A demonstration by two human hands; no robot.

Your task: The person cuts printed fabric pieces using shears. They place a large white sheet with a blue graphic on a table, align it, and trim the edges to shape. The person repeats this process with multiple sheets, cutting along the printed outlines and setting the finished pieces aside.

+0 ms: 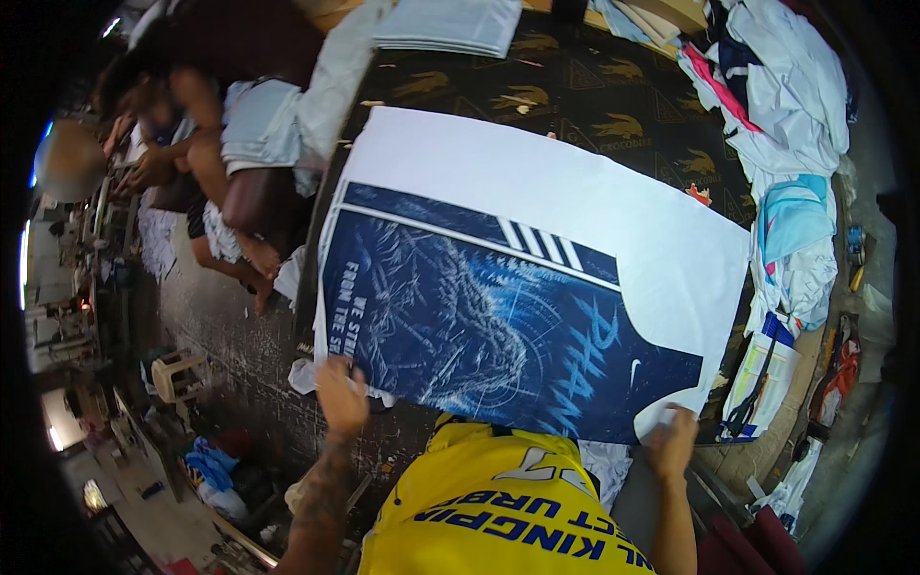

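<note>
A large white sheet (680,268), printed with a dark blue jersey panel (460,316) with pale blue artwork and white stripes, lies across a dark worktable with gold motifs (623,86). My left hand (342,398) has its fingers closed on the sheet's near left corner; a small dark shape beside them is too unclear to name. My right hand (673,441) pinches the near right corner. My body in a yellow shirt (489,508) is below the sheet's near edge.
Folded pale cloth (446,24) lies at the table's far edge. Piled white and turquoise fabrics (786,220) and black scissors (743,402) line the right side. At left, a co-worker (182,144) sits beside stacked cloth (259,125). A stool (177,374) stands on the floor.
</note>
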